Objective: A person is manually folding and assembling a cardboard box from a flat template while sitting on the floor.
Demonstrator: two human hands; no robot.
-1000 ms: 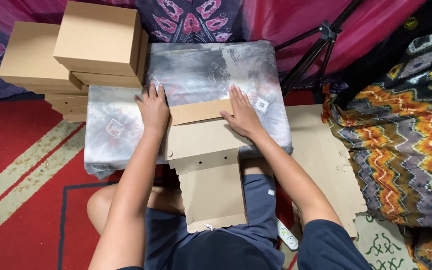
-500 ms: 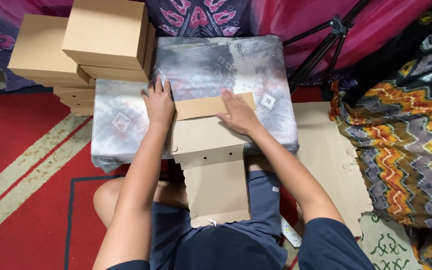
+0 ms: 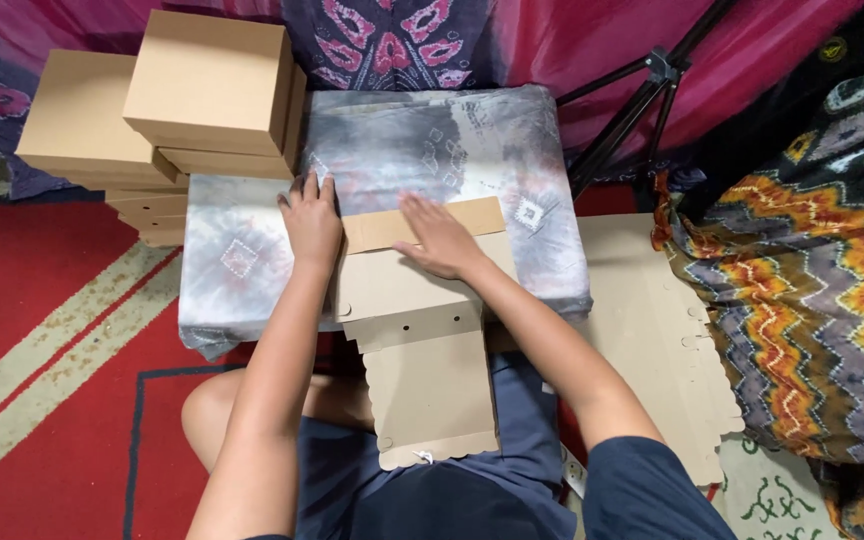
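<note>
A flat brown cardboard box blank [image 3: 422,340] lies on a low table draped in a grey tie-dye cloth [image 3: 452,150], its scalloped end hanging over my lap. My left hand [image 3: 310,218] presses flat on the cloth at the blank's left far corner. My right hand [image 3: 439,240] lies palm down on the blank's folded far flap, fingers spread. Neither hand grips anything.
Stacks of finished brown cardboard boxes [image 3: 207,90] stand at the table's left far side. More flat blanks [image 3: 652,320] lie on the floor to my right. A black tripod [image 3: 642,100] stands behind the table. Patterned fabric [image 3: 812,300] is on the right, red carpet [image 3: 42,330] on the left.
My right hand slid left along the folded flap toward the middle of the blank. My left hand stayed at the left corner.
</note>
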